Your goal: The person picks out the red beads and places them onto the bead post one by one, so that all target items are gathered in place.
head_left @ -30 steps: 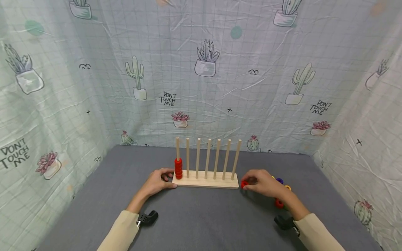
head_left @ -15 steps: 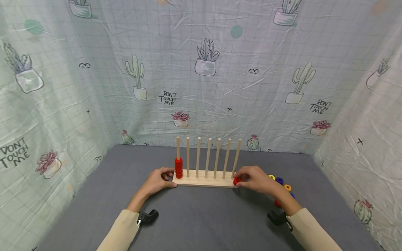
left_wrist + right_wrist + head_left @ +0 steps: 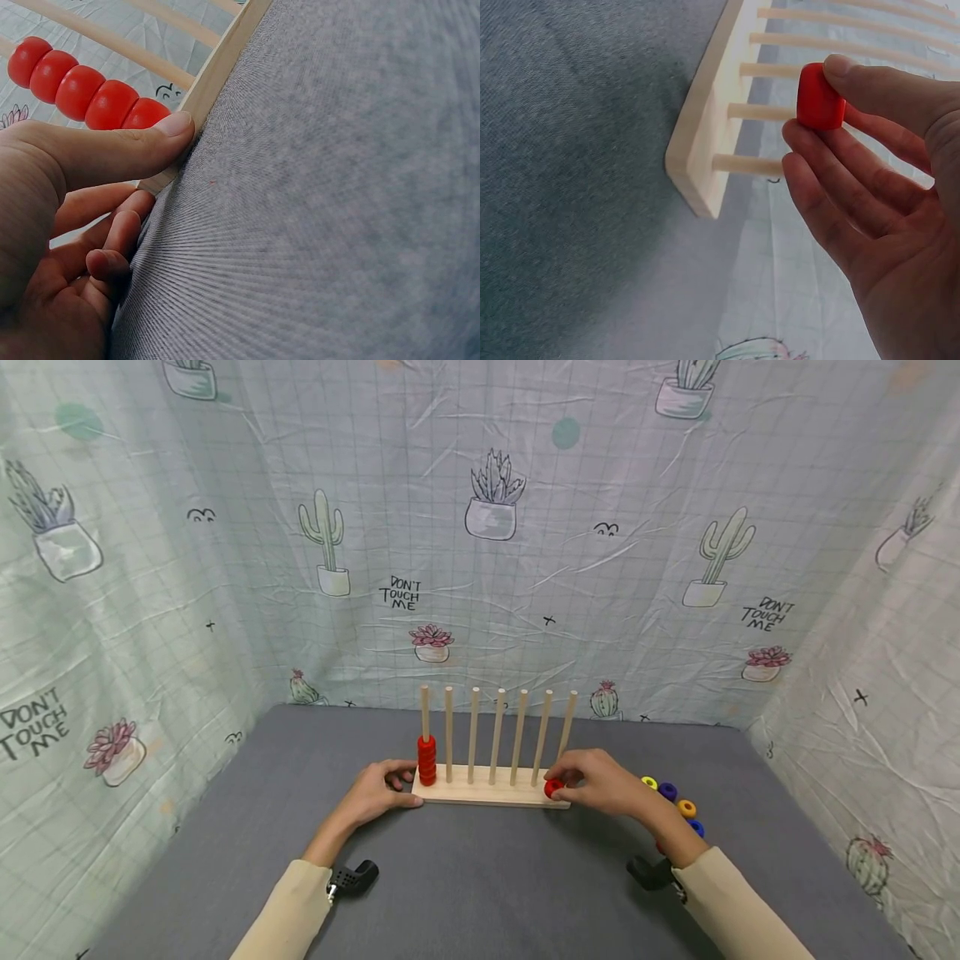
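Pinching a rounded red ring bead (image 3: 820,97) in the right hand (image 3: 602,782), just in front of the upright pale wooden rods (image 3: 519,735) and well below their tips; gripping the flat pale wooden base (image 3: 480,792) at its left end with the left hand (image 3: 372,795).

Bead stack (image 3: 427,762) on leftmost peg (image 3: 425,714)

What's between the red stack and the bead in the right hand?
Five bare pegs stand between the stack and the held bead; the head view shows them.
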### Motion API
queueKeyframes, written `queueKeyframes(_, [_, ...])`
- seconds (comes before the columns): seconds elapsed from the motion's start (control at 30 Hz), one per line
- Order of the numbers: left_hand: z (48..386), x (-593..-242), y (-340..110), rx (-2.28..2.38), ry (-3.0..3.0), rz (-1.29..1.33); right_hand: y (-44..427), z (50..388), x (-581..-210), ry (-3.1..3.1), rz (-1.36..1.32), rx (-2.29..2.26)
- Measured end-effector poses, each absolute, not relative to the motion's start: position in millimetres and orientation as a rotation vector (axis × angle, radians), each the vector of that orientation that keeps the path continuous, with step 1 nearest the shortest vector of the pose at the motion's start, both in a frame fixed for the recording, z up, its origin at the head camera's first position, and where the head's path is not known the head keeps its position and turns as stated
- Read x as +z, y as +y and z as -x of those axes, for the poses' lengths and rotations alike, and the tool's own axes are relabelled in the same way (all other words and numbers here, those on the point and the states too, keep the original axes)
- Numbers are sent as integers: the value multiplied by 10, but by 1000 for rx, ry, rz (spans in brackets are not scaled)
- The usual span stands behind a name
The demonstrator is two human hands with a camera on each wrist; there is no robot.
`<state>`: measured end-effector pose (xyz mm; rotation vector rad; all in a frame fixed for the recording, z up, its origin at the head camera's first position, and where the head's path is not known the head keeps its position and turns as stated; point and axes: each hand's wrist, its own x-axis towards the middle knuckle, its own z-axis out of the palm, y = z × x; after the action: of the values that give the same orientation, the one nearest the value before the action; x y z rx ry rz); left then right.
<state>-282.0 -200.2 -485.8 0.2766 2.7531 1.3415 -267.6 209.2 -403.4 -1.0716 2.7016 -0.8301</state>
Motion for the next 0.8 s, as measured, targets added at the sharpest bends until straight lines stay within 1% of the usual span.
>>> queueKeyframes(0.23, [2816,-4842,-1998,1356,2744,-269,2014,2686,-3967,2678,1112,-845])
queueKeyframes(0.57, [2820,-4836,-2006,1356,2750,-280,1877,2691,-3842,2677,1063,-833])
queueKeyframes(0.8, [2809,-4827,-1992,1361,2746,-260,1759,2685,-3729,2650,1116,-854])
